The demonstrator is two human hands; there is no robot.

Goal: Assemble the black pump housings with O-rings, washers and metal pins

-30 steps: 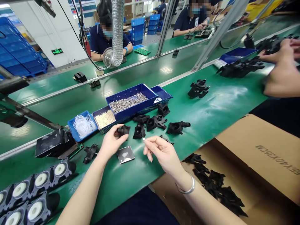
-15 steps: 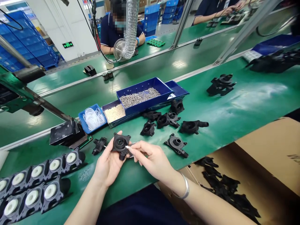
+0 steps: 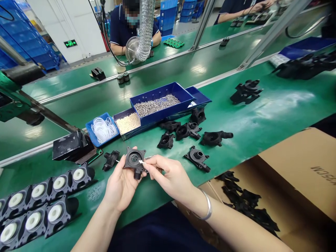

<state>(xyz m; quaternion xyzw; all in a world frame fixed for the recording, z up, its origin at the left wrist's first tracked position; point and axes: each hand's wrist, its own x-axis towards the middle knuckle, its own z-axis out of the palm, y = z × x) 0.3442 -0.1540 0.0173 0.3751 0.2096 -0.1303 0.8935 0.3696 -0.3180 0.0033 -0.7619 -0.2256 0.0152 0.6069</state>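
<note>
Workshop, long green tabletop [image 3: 225, 157] in front of me, open cardboard carton [image 3: 296, 157] at my right. Dark blue bin [image 3: 168, 111] of metal pins near the middle, light blue tray [image 3: 90, 134] of white rings left of it. At my left, rows of black parts with white discs [image 3: 34, 219]; loose black parts [image 3: 214, 138] lie right of my hands. My left hand [image 3: 119, 192] cradles a black housing [image 3: 130, 159] above the tabletop, open side up, thumb on its edge, other fingers partly hidden under it. My right hand [image 3: 172, 175] has thumb and forefinger pressed together on a small white piece [image 3: 141, 161], tip at the housing's round recess; can't tell if it touches inside. Step in hand, my read: lining piece up with recess. Next move calls for a steady left hold, fine aim, light pinch; piece is tiny, could slip
</note>
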